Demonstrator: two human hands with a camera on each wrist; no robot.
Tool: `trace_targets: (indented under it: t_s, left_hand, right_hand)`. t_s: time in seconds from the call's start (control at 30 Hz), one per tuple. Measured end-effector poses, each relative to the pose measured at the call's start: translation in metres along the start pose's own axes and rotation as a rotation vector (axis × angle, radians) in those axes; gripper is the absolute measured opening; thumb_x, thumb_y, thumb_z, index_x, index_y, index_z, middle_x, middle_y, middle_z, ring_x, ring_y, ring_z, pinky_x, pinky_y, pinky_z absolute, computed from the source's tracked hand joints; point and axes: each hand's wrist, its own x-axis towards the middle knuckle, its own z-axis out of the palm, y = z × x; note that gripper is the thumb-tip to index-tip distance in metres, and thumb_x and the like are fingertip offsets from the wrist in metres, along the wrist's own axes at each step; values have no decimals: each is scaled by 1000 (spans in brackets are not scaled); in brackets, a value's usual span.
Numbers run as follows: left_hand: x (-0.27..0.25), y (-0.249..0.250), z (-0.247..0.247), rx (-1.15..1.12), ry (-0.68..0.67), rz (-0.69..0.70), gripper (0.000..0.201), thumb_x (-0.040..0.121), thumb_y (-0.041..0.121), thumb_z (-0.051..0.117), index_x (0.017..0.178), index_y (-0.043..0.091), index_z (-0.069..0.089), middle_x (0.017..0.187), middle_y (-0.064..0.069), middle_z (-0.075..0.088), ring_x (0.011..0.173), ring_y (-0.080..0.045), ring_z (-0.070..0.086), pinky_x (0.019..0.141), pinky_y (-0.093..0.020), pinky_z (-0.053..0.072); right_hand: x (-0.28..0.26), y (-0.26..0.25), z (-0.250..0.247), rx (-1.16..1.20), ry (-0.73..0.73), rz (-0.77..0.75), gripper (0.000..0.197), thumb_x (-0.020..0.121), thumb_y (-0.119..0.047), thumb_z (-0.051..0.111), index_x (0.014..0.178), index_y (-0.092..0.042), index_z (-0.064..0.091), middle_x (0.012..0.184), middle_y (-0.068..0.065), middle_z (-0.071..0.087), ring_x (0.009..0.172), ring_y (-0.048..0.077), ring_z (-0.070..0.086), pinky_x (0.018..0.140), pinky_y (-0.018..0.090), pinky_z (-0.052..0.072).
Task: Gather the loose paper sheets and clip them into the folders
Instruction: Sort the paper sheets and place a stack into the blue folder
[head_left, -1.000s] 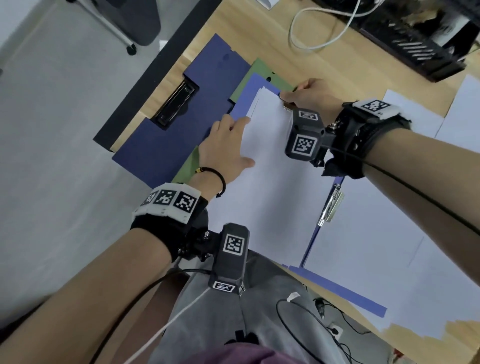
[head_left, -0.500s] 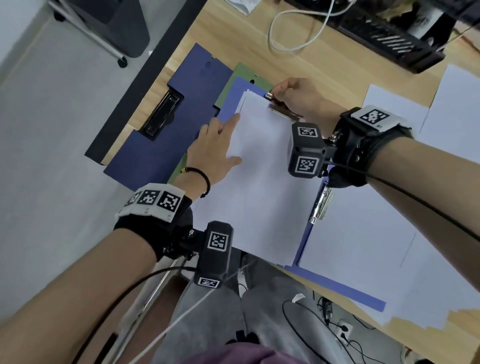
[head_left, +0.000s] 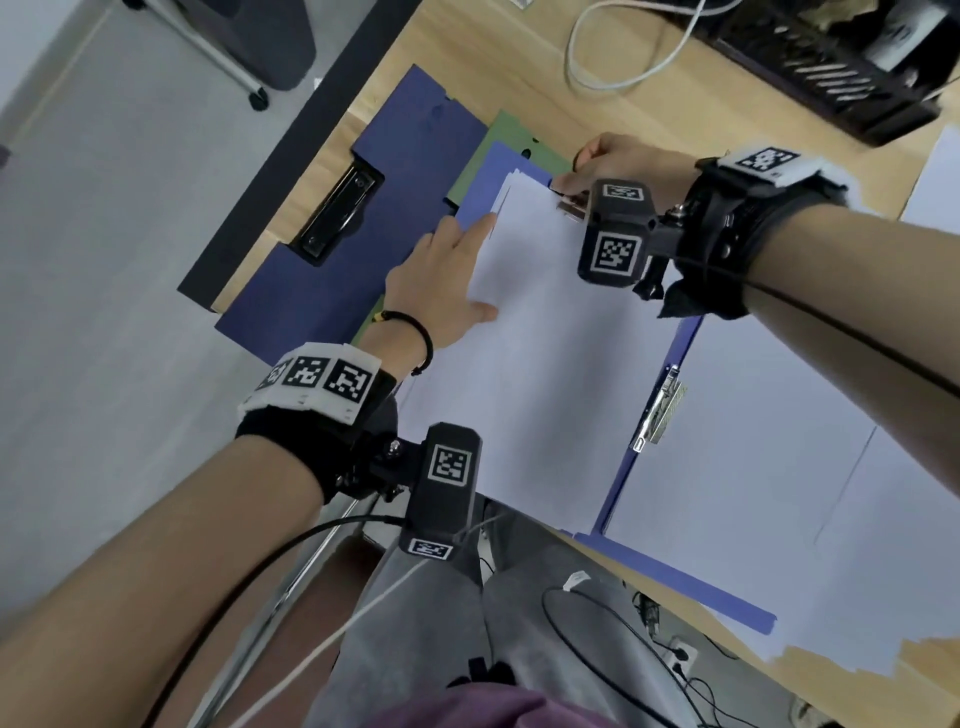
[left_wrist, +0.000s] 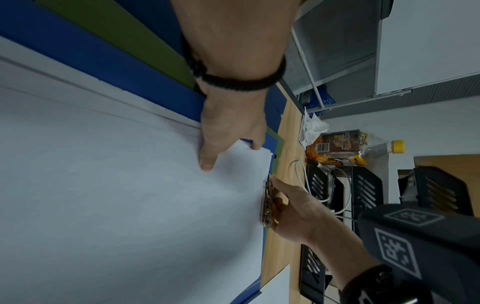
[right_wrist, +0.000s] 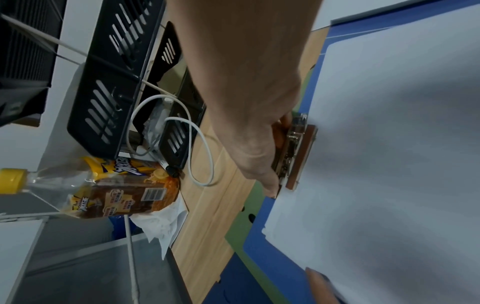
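Note:
A stack of white paper sheets lies on an open blue folder at the desk's front. My left hand rests flat on the stack's left edge near the top corner, fingers straight and thumb on the top sheet. My right hand pinches the folder's metal clip at the stack's top edge. In the right wrist view the clip has its jaw over the paper, with curled fingers behind it. The wrist camera partly hides the clip in the head view.
A dark blue folder with a black clip and a green folder lie under the left side. A second metal clip sits on the spine. More sheets lie to the right. A white cable, black trays and a bottle stand behind.
My left hand's fingertips have crept a little closer to the stack's top corner. My right hand has stayed at the clip, which now shows more. The head view has shifted slightly.

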Motion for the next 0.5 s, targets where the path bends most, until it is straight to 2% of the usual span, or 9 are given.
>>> trace_targets:
  t_s: [0.1,0.2,0.27,0.33,0.43,0.5]
  left_hand:
    - [2,0,0,0,-7,5,87,82,39,70,150,31,17,131,-6,38,118,-26,44,70,-41,44]
    - [6,1,-3,1,-25,1,89,81,41,70,150,33,14,135,-7,38,120,-27,45,75,-43,46]
    - [7,1,-5,-7,-31,1,90,81,42,70,150,34,13,136,-8,38,120,-28,46,75,-42,47]
    - [5,3,-5,-13,-21,2,90,82,39,70,151,32,12,135,-9,39,119,-28,46,73,-42,47]
    - [-1,4,-2,-19,20,-7,91,83,31,70,151,26,10,133,-9,40,117,-28,45,72,-42,47]
    - [-7,2,2,-30,51,11,91,84,26,70,152,26,9,129,-8,40,113,-26,45,68,-39,46]
  right_hand:
    - [-7,5,-2,31,-37,-49,20,90,-17,67,87,-18,47,73,-5,50,52,6,51,40,11,38]
    - [-14,15,-4,142,-27,-96,7,97,-15,57,103,-14,55,77,-6,55,45,-4,55,42,11,42]
    - [-14,22,-5,195,-18,-104,12,99,-21,54,107,-16,62,79,-7,59,44,-7,54,46,11,42]
    - [-14,23,-3,193,-21,-126,14,98,-24,56,105,-17,66,79,-9,61,46,-8,54,48,10,41]
    - [-12,19,6,247,25,-135,9,97,-13,57,91,-13,63,76,-5,60,44,-8,53,49,6,41]
    - [-9,16,12,282,67,-105,11,96,-8,57,86,-11,61,63,-9,61,40,-8,52,45,6,40]
